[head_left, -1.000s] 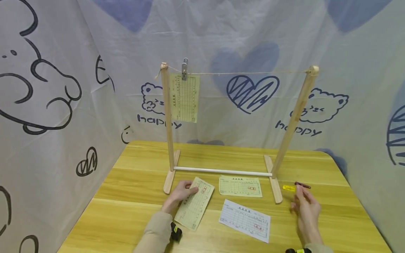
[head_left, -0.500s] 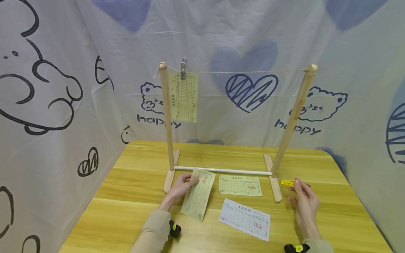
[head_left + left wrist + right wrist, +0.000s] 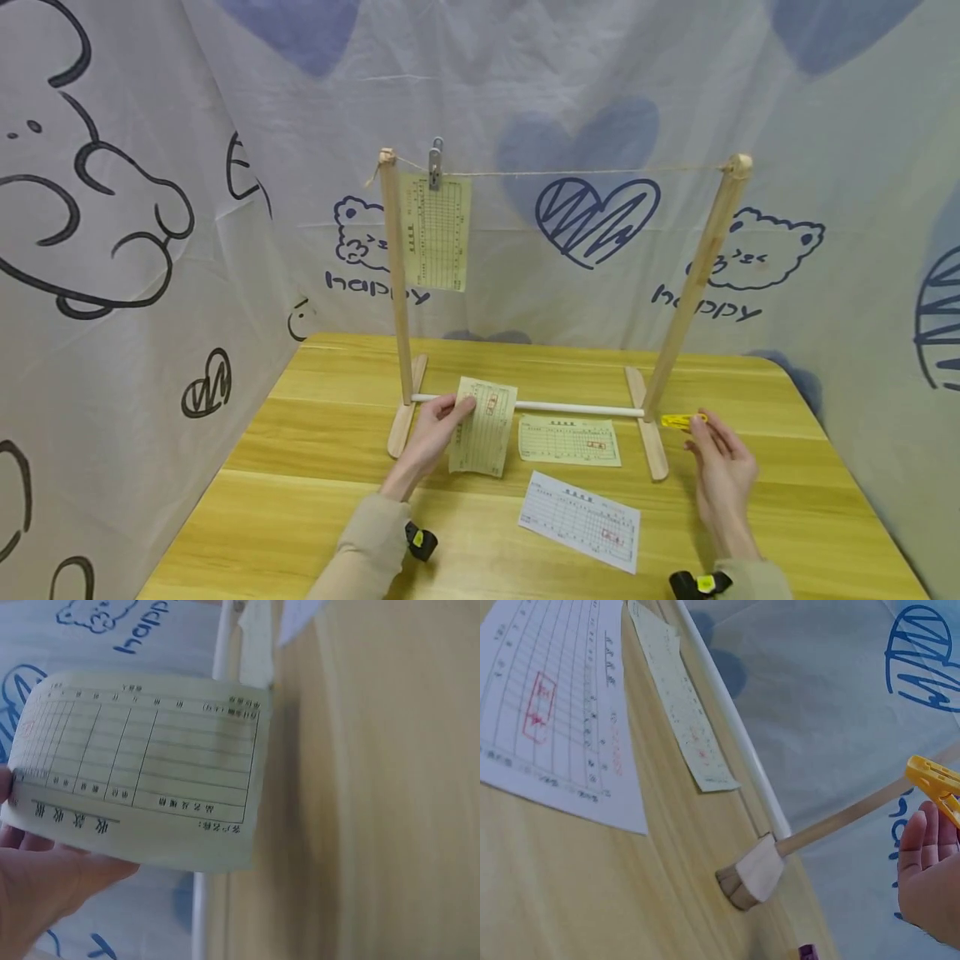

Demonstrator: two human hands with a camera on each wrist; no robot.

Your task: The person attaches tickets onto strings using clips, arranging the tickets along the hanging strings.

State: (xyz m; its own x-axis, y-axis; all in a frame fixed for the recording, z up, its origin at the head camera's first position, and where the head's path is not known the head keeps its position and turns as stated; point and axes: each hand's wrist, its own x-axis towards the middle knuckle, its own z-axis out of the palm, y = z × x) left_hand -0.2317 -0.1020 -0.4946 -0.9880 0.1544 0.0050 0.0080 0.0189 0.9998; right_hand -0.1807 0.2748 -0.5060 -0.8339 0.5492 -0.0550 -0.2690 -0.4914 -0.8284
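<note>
My left hand (image 3: pixel 435 433) pinches a yellow receipt slip (image 3: pixel 483 429) near its upper left edge, thumb in front. The slip stands nearly upright above the table, overlapping the white rod in the head view; its printed table fills much of the left wrist view. A yellow clothespin (image 3: pixel 681 421) is pinched between thumb and fingers of my right hand (image 3: pixel 723 475), beside the rack's right foot. In the right wrist view this clothespin (image 3: pixel 934 780) shows at the right edge. Another yellow receipt slip (image 3: pixel 570 441) and a white one (image 3: pixel 581 522) lie flat between the hands.
A wooden rack with a left post (image 3: pixel 397 283), a right post (image 3: pixel 693 292) and a white rod (image 3: pixel 577 409) stands on the table. On its string (image 3: pixel 570 172), a metal clip (image 3: pixel 435 164) holds a hanging yellow slip (image 3: pixel 435 233). A dark red clothespin (image 3: pixel 808 952) lies beyond the rack's foot.
My left hand has raised the yellow slip off the table and turned it more upright. My right hand has lifted the yellow clothespin away from the dark red one, slightly up and left.
</note>
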